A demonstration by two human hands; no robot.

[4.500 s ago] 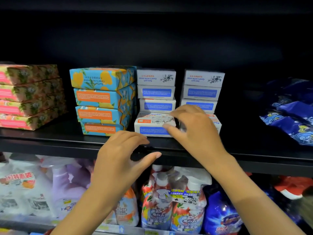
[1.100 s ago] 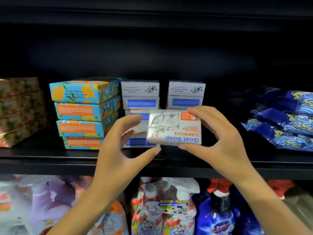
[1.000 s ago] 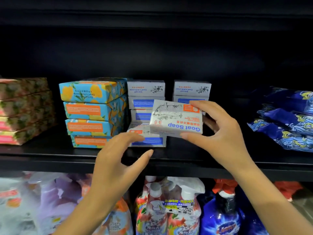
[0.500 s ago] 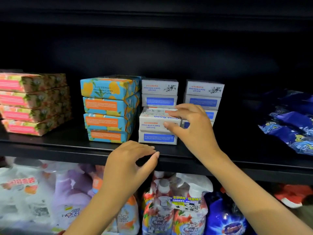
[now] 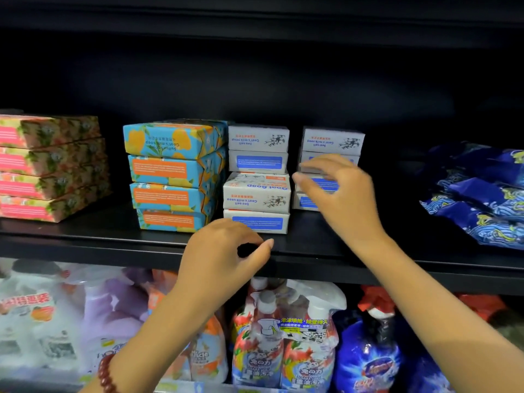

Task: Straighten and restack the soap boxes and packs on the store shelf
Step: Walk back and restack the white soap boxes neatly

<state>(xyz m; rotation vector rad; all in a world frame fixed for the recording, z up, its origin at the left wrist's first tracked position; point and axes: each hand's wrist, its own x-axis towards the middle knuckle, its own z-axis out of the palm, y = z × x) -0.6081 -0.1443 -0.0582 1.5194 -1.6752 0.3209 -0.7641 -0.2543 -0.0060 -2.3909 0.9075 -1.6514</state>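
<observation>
White goat soap boxes stand in two stacks on the black shelf (image 5: 85, 239). In the left white stack (image 5: 257, 177) the third box down, the goat soap box (image 5: 256, 194), juts forward a little. My right hand (image 5: 337, 191) hovers in front of the right white stack (image 5: 331, 141), fingers spread, holding nothing and hiding the lower boxes. My left hand (image 5: 226, 259) rests at the shelf's front edge below the left stack, fingers curled, empty. Blue-and-orange soap packs (image 5: 173, 174) are stacked left of the white boxes.
Pink floral packs (image 5: 48, 165) are stacked at the far left. Blue patterned bags (image 5: 479, 191) lie at the right. Spray bottles (image 5: 286, 341) and detergent pouches (image 5: 374, 355) fill the lower shelf. A gap separates the two white stacks.
My right hand set the goat soap box onto the left white stack, let go and moved right toward the other stack. My left hand stayed at the shelf edge.
</observation>
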